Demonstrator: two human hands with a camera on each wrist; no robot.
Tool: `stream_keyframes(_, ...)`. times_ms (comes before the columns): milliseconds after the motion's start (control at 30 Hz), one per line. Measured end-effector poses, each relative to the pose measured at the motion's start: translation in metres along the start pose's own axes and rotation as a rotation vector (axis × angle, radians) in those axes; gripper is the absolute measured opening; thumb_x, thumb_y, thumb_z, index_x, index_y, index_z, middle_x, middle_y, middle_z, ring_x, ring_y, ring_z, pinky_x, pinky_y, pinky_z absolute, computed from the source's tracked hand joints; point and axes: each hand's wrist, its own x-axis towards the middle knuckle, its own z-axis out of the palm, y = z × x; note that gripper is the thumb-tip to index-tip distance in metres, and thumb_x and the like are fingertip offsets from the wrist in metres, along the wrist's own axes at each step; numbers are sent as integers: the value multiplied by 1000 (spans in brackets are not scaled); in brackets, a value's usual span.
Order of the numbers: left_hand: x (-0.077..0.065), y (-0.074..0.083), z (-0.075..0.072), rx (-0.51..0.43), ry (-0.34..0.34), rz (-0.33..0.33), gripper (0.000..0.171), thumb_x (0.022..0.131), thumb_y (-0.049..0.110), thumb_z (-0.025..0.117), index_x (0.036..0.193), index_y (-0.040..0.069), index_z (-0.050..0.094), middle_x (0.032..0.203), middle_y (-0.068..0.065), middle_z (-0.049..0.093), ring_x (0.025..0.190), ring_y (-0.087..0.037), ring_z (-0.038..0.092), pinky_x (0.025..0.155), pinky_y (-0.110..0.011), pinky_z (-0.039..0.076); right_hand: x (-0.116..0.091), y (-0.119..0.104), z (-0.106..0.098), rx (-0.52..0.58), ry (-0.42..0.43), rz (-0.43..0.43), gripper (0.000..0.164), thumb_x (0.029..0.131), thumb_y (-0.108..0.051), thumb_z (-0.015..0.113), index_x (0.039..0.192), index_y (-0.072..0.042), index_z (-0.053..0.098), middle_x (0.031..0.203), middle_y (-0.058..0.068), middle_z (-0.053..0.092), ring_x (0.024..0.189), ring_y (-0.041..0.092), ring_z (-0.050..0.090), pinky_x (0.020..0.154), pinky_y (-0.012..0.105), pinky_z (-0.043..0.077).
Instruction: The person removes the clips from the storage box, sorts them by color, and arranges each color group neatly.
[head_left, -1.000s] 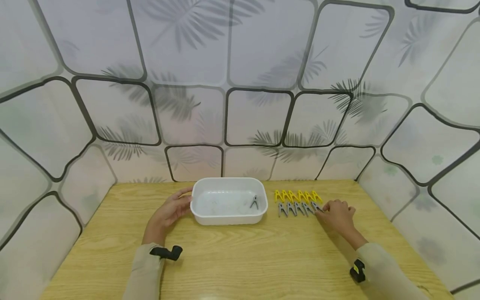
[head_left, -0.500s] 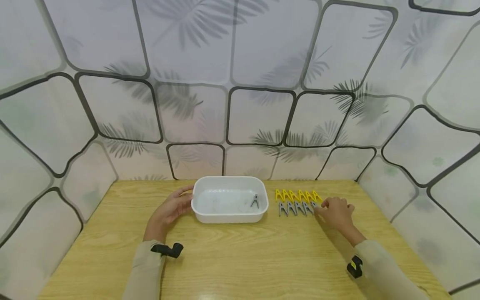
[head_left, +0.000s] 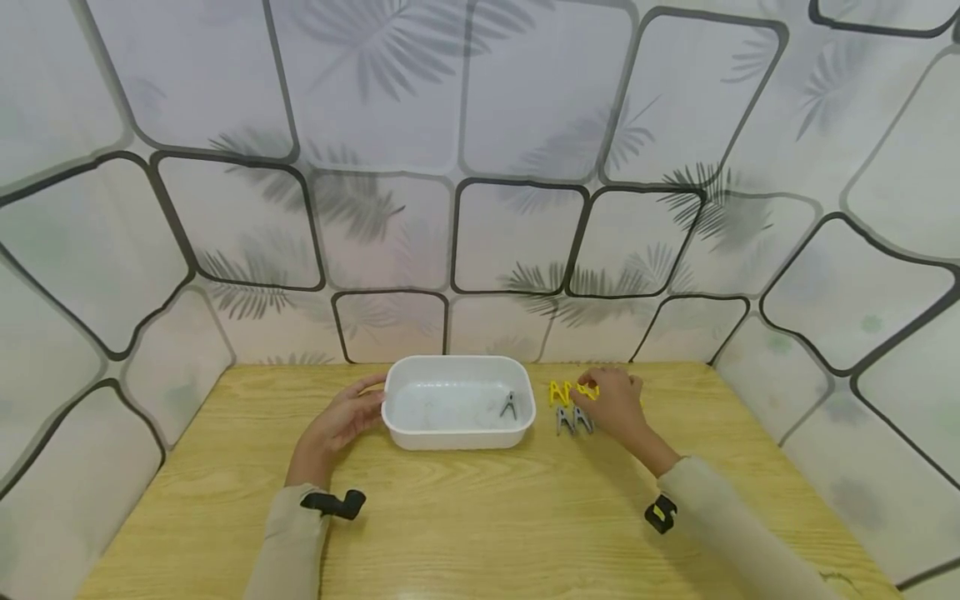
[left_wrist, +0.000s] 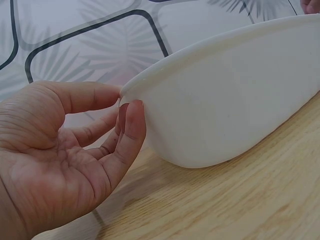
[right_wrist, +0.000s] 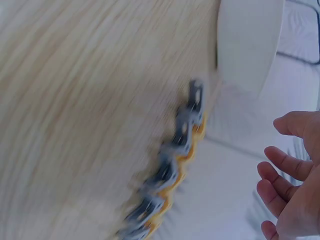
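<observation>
A white plastic basin (head_left: 457, 439) stands on the table, holding one grey clothespin (head_left: 509, 406) at its right end. At the basin's left end, my left hand (head_left: 348, 421) touches the outer wall and rim with loosely bent fingertips. To the basin's right is a row of yellow clothespins (head_left: 556, 393) with a row of grey clothespins (head_left: 564, 421) in front. My right hand (head_left: 613, 406) is over these rows and hides much of them in the head view. The right wrist view shows its fingers apart from each other, with nothing between them, above several clothespins in a line.
The wooden table (head_left: 457, 525) ends at a patterned back wall covering (head_left: 517, 242), with similar covering on both sides. Black camera mounts sit on the left sleeve (head_left: 288, 533) and the right sleeve (head_left: 720, 500).
My right hand was at the grey row's right end, where the last grey clothespin shifted slightly left. It has since moved left over the rows. My left hand and the basin stay put.
</observation>
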Motion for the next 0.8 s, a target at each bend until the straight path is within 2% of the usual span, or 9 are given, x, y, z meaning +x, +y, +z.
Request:
stream_keyframes(233, -1, 0, -1, -7, 6, 4, 54, 107, 6, 50, 156, -2, 30, 109, 5, 71, 95, -8, 68, 81, -25, 58, 9, -49, 21, 30, 2, -150, 18, 89, -24, 80, 93, -8, 73, 92, 11, 66, 93, 31, 56, 92, 60, 34)
stream_keyframes(500, -1, -2, -1, -18, -5, 6, 55, 107, 5, 49, 156, -3, 28, 111, 4, 71, 97, -9, 69, 82, -26, 59, 15, -78, 46, -17, -47, -300, 18, 85, -23, 84, 83, -11, 70, 86, 5, 66, 90, 27, 55, 88, 56, 34)
stream_keyframes(633, -2, -1, 0, -12, 2, 6, 54, 106, 5, 49, 156, -3, 28, 110, 4, 71, 96, -8, 69, 82, -25, 58, 19, -82, 55, -87, -116, -306, 21, 82, -26, 86, 80, -13, 70, 83, 1, 62, 89, 27, 54, 90, 58, 34)
stream_keyframes(800, -2, 0, -1, -1, 0, 2, 55, 106, 5, 49, 156, -4, 27, 109, 5, 71, 95, -8, 69, 82, -25, 59, 24, -85, 60, -136, -188, -292, 20, 81, -25, 86, 78, -12, 71, 81, 1, 65, 86, 25, 54, 93, 61, 35)
